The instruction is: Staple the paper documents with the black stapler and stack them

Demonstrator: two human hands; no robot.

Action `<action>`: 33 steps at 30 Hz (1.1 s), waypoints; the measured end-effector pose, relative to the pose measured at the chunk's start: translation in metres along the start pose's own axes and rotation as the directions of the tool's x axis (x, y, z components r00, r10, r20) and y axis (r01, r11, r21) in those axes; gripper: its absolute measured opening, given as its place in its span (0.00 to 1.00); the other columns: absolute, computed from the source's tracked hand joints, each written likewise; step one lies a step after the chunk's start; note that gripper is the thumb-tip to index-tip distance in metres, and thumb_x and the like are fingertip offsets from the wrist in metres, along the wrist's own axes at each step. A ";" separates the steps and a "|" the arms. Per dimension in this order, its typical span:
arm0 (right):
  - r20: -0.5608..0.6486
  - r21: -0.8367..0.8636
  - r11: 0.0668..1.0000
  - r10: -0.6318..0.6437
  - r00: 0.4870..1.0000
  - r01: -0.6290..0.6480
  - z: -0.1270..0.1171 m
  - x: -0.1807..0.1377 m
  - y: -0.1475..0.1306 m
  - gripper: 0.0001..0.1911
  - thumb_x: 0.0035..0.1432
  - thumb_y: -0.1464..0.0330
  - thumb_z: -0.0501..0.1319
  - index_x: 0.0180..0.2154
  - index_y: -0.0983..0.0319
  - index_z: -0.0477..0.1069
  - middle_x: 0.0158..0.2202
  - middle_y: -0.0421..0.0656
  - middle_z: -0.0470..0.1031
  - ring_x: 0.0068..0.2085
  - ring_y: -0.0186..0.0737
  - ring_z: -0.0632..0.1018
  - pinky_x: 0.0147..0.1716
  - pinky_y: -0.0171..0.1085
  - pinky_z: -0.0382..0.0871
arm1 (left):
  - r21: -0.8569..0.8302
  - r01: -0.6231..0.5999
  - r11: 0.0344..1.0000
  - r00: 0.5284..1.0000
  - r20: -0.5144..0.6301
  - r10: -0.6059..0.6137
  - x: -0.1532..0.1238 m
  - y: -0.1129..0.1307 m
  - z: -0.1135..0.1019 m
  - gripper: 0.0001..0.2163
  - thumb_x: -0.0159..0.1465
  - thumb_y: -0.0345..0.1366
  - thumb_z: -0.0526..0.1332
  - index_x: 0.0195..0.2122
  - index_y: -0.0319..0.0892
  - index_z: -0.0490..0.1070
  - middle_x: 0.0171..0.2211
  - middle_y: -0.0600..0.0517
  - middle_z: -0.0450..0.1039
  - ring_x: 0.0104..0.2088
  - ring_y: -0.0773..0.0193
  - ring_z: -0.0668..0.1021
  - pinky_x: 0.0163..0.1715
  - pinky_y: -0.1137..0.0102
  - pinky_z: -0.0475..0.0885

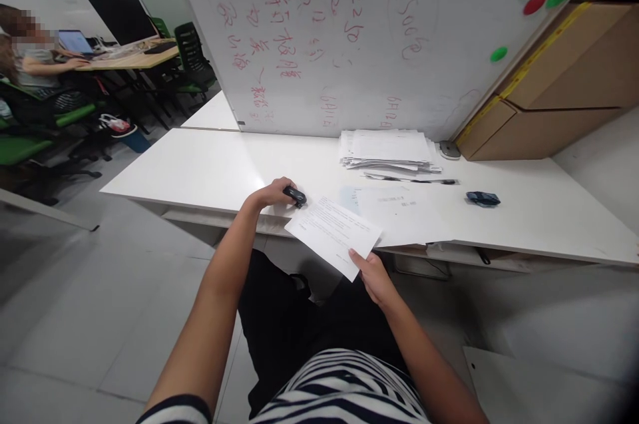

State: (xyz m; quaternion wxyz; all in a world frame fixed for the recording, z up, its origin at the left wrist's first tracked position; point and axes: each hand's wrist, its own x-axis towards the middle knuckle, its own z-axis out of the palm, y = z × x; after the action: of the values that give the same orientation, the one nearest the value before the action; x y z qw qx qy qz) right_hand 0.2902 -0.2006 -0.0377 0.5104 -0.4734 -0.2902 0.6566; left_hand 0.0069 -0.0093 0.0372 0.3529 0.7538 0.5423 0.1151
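My left hand (pixel 277 192) is closed around a small black stapler (pixel 295 196) just above the front part of the white table. The stapler's end is at the upper left corner of a printed sheet of paper (pixel 332 231); whether the corner lies between its jaws I cannot tell. My right hand (pixel 373 272) pinches the sheet at its lower right corner, thumb on top. The sheet tilts out over the table's front edge. Beside it, more papers (pixel 399 214) lie flat on the table.
A thick paper stack (pixel 387 148) stands on the white table (pixel 200 158) against a whiteboard (pixel 319 44) with red writing. Right of it are a thin black strip (pixel 424 180), a dark crumpled packet (pixel 482 198) and cardboard boxes (pixel 554 71). A person (pixel 40 64) sits at a far desk.
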 end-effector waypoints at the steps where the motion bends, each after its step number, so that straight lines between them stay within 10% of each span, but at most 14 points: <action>1: 0.010 0.001 1.000 -0.002 1.000 0.002 0.002 0.001 0.000 0.24 0.49 0.55 0.69 0.44 0.63 0.76 0.46 0.48 0.79 0.49 0.49 0.78 0.59 0.52 0.62 | -0.003 0.000 1.000 1.000 0.000 0.000 0.000 0.001 0.000 0.16 0.49 0.37 0.63 0.41 0.43 0.71 0.49 0.45 0.67 0.46 0.56 0.72 0.44 0.64 0.70; 21: 0.110 -0.037 0.999 0.009 0.994 -0.005 0.045 0.005 0.008 0.26 0.48 0.52 0.68 0.45 0.62 0.76 0.46 0.48 0.79 0.51 0.52 0.76 0.57 0.51 0.64 | 0.204 0.047 0.978 0.997 0.053 -0.059 0.006 0.011 -0.006 0.18 0.46 0.33 0.64 0.40 0.44 0.73 0.49 0.46 0.70 0.47 0.53 0.73 0.41 0.66 0.70; 27: 0.126 -0.120 0.992 0.044 0.991 -0.028 0.049 -0.005 0.010 0.27 0.48 0.49 0.66 0.42 0.63 0.77 0.36 0.48 0.81 0.44 0.52 0.79 0.48 0.49 0.71 | 0.041 0.103 0.994 0.963 0.245 -0.110 0.010 0.021 -0.023 0.15 0.50 0.40 0.61 0.39 0.46 0.76 0.49 0.49 0.74 0.48 0.53 0.74 0.46 0.66 0.69; 33: 0.111 -0.164 0.986 0.035 0.993 -0.017 0.050 -0.010 0.009 0.28 0.46 0.47 0.66 0.40 0.63 0.78 0.28 0.46 0.80 0.39 0.51 0.79 0.43 0.47 0.72 | -0.037 0.224 0.974 0.952 -0.207 -0.226 0.031 0.035 -0.008 0.24 0.62 0.54 0.48 0.50 0.46 0.71 0.59 0.46 0.66 0.59 0.49 0.66 0.56 0.58 0.63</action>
State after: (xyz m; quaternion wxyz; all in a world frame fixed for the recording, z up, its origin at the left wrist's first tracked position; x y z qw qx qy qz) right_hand 0.2415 -0.2081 -0.0228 0.4440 -0.4792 -0.3654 0.6631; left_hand 0.0402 0.0157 0.0595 0.3096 0.6684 0.6579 0.1565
